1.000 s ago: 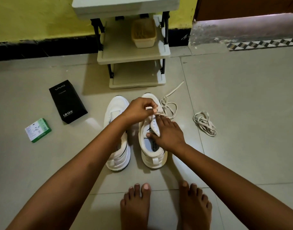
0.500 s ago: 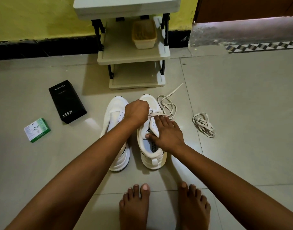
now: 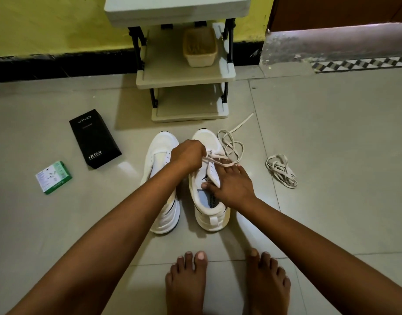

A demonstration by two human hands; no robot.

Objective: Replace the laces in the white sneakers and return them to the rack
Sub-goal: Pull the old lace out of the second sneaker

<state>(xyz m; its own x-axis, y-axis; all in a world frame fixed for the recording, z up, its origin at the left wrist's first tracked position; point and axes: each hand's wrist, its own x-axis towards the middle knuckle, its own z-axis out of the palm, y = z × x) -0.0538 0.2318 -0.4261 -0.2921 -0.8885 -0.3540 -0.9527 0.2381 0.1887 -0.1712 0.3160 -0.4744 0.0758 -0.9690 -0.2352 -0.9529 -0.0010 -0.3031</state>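
Note:
Two white sneakers stand side by side on the floor, toes toward the rack. The left sneaker [image 3: 161, 214] has no lace. On the right sneaker [image 3: 209, 214], a cream lace [image 3: 229, 144] runs through the front eyelets and trails in loops to the right. My left hand [image 3: 188, 156] is curled over the front eyelets and pinches the lace. My right hand [image 3: 231, 186] presses on the sneaker's tongue and right side, fingers straight, thumb at the collar. A second lace [image 3: 280, 170] lies bundled on the floor further right.
The beige shoe rack [image 3: 184, 76] stands against the yellow wall, with a small basket [image 3: 200, 47] on its middle shelf. A black box [image 3: 94, 138] and a small green box [image 3: 53, 177] lie on the floor to the left. My bare feet [image 3: 225, 283] are near the bottom edge.
My left hand has drawn the lace leftward through the front eyelets and dropped lower onto the shoe. The right hand has stayed on the tongue.

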